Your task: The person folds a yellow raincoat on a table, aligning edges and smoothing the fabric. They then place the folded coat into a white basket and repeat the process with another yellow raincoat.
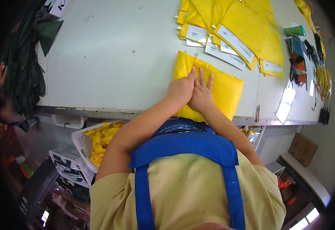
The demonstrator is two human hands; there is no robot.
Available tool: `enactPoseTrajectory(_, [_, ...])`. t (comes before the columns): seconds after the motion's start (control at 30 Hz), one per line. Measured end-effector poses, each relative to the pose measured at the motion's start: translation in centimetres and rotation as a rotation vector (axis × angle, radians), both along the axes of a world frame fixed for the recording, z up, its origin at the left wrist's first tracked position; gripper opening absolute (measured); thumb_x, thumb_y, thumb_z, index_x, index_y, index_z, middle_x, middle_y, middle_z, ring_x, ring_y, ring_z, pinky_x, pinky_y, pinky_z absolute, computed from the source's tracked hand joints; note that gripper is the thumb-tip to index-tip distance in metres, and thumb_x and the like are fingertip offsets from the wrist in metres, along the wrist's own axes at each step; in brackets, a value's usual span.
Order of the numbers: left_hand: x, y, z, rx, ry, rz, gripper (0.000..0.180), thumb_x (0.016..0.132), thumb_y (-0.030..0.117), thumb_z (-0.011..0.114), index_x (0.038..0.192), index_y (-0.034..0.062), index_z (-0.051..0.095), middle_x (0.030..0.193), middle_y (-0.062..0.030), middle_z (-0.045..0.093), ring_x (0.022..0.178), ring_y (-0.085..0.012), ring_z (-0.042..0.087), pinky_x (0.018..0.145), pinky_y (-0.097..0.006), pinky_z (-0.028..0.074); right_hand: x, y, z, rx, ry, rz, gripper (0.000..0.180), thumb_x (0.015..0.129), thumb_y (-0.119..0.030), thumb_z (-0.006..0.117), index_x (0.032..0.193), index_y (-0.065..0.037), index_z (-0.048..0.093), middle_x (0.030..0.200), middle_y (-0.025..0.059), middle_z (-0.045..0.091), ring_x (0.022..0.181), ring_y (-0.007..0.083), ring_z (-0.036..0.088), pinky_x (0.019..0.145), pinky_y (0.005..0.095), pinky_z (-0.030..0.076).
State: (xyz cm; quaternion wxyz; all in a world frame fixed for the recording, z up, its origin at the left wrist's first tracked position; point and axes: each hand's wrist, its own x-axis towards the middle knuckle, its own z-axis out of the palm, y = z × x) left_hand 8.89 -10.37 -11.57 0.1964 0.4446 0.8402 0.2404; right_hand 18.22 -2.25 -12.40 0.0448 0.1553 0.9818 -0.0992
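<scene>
A padded yellow pouch or folded bag [225, 92] lies on the white table close to its front edge. A seam or zipper line runs down it from the far edge toward my hands. My right hand [202, 95] rests flat on the pouch with its fingers spread. Against it, on the left, my left hand [179, 90] is closed, its fingers curled on the pouch near that line. Whatever is pinched in them is hidden by the hand itself.
Yellow bags with white labels [248, 27] are piled at the back right. Beyond them is a green cup or roll [294, 30]. Dark green fabric [22, 76] hangs at the left. A white basket [84, 143] of yellow pieces stands below the table edge, and small snips [257, 114] lie at the right.
</scene>
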Motion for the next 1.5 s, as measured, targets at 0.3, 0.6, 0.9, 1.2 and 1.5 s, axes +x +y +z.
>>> enactPoseTrajectory(0.3, [-0.9,0.8,-0.3,-0.145,-0.049,-0.031,0.016,0.083,0.012,0.047,0.092,-0.0013,0.05,0.075,-0.0217,0.064,0.071,-0.0376,0.064,0.062,-0.046,0.051,2.3,3.1,-2.0,-0.604,0.498,-0.085,0.068,0.071,-0.019,0.067,0.132,-0.006,0.038,0.131,0.0171,0.044,0.124,0.0359,0.04,0.11,0.0499,0.015])
enactPoseTrajectory(0.6, [-0.4,1.8,-1.3,-0.205,-0.022,0.014,0.016,0.086,0.012,0.044,0.094,-0.0001,0.052,0.08,-0.0198,0.066,0.078,-0.036,0.065,0.068,-0.045,0.051,4.6,-2.6,1.9,-0.236,0.366,0.6,0.017,0.076,-0.021,0.055,0.09,-0.016,0.062,0.08,-0.0001,0.049,0.078,0.0163,0.049,0.07,0.0309,0.038])
enactPoseTrajectory(0.9, [-2.2,-2.1,0.8,-0.054,-0.226,0.162,0.021,0.081,0.013,0.053,0.099,0.005,0.049,0.079,-0.018,0.064,0.075,-0.0378,0.062,0.066,-0.045,0.048,4.5,-2.1,2.5,-0.428,0.475,0.326,0.019,0.072,-0.012,0.065,0.091,-0.013,0.061,0.087,0.0045,0.057,0.092,0.0236,0.054,0.081,0.0335,0.04])
enactPoseTrajectory(1.2, [0.4,-7.7,1.3,0.138,-0.479,0.271,0.025,0.079,0.006,0.058,0.1,0.0036,0.045,0.069,-0.0141,0.06,0.069,-0.0337,0.061,0.061,-0.042,0.048,3.3,-2.6,3.5,-0.341,0.292,0.416,0.015,0.068,-0.015,0.068,0.081,-0.015,0.062,0.077,0.0006,0.055,0.082,0.0196,0.053,0.079,0.0346,0.038])
enactPoseTrajectory(1.5, [0.6,-8.0,0.8,0.238,-0.608,0.242,0.027,0.079,0.002,0.06,0.101,0.0039,0.044,0.066,-0.008,0.055,0.055,-0.0187,0.058,0.052,-0.033,0.047,2.2,-2.2,1.5,-0.386,0.158,0.262,0.01,0.074,-0.023,0.066,0.079,-0.015,0.063,0.068,0.0034,0.06,0.07,0.0219,0.056,0.07,0.0367,0.038])
